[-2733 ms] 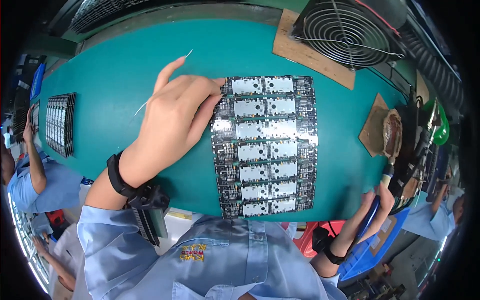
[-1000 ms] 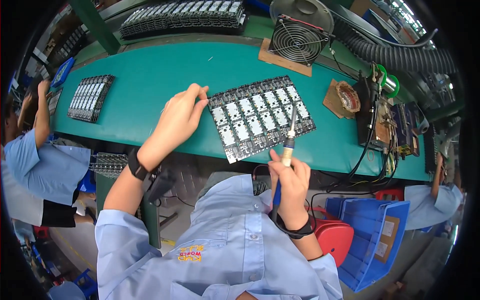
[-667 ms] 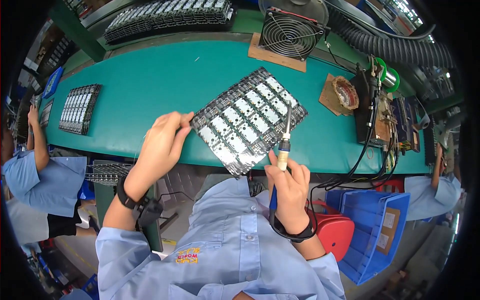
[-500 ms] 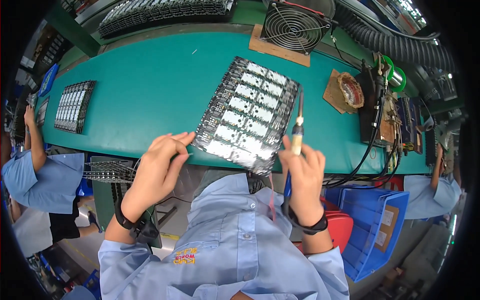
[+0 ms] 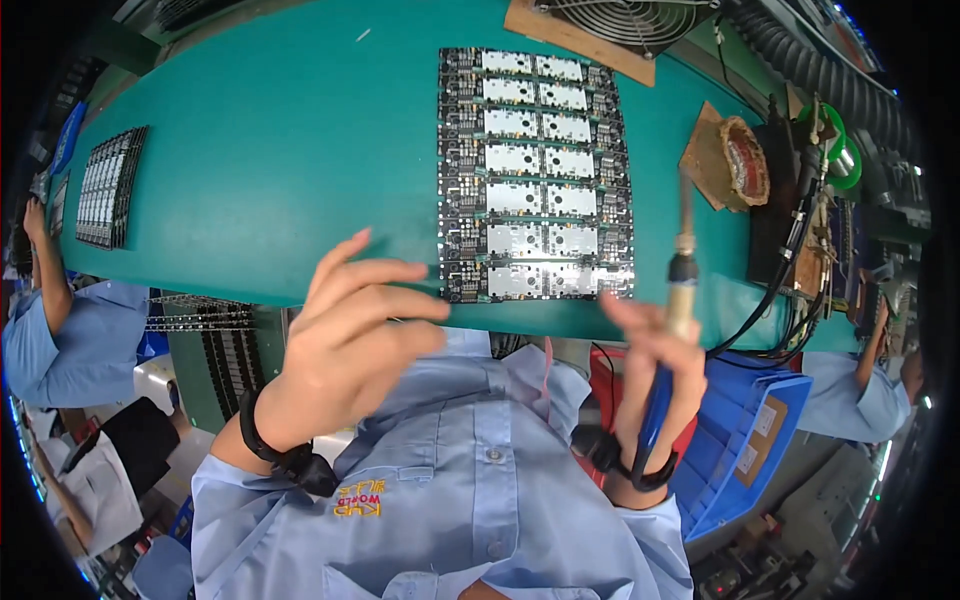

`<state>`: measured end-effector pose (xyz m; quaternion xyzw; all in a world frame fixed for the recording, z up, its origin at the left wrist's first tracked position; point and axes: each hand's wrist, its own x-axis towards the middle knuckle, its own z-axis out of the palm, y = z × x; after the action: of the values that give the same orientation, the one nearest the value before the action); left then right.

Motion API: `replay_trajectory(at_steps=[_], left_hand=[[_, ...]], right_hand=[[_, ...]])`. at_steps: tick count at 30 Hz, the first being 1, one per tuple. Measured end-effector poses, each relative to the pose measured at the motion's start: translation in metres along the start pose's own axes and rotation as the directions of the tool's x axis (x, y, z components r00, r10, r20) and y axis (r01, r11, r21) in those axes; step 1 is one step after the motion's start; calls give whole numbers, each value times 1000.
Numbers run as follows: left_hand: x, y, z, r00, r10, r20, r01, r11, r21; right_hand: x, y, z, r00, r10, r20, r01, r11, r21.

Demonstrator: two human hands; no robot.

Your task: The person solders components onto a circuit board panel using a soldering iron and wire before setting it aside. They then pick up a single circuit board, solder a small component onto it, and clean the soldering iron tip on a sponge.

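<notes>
A panel of joined circuit boards [image 5: 540, 199], black with silvery-white rectangles in two columns, lies flat on the green work mat [image 5: 290, 180] in front of me. Off its lower left corner, my left hand [image 5: 365, 325] hovers with fingers apart and nothing visible in them. Beside the lower right corner, my right hand [image 5: 655, 350] grips a soldering iron [image 5: 681, 295] by its pale handle. The iron's tip points away from me, to the right of the panel, touching nothing. A blue cord runs down from the handle past my wrist.
Another stack of boards [image 5: 108, 190] lies at the left. A fan [image 5: 640, 20] on a wooden base stands at the back. To the right are a round cleaning dish [image 5: 745, 165], a green solder spool [image 5: 840, 150] and cables. A blue crate [image 5: 745, 440] sits below the bench edge. Co-workers sit at both sides.
The panel has turned from a tilt to nearly square and now lies flat. My left hand has come off its edge. The right hand has moved rightward with the soldering iron.
</notes>
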<state>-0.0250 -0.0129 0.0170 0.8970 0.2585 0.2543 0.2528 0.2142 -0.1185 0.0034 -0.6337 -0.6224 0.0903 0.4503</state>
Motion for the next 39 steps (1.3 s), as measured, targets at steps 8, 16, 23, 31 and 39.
replay_trajectory(at_steps=[8,16,23,31,39], left_hand=[[19,12,18,995,56,87,-34,972,-233],[3,0,17,995,-75,64,90,957,-277],[8,2,22,996,38,-76,-40,999,-22],[3,3,32,997,53,-57,-47,993,109],[1,5,36,996,64,-61,-54,986,159]], right_hand=[[6,-19,27,981,-39,188,-39,917,397],[7,-13,22,976,-92,196,53,980,194],[-16,-13,-29,975,-24,222,-45,953,298],[-38,-20,-39,982,-90,167,92,996,-7],[-42,-19,-24,985,-138,108,140,990,-11]])
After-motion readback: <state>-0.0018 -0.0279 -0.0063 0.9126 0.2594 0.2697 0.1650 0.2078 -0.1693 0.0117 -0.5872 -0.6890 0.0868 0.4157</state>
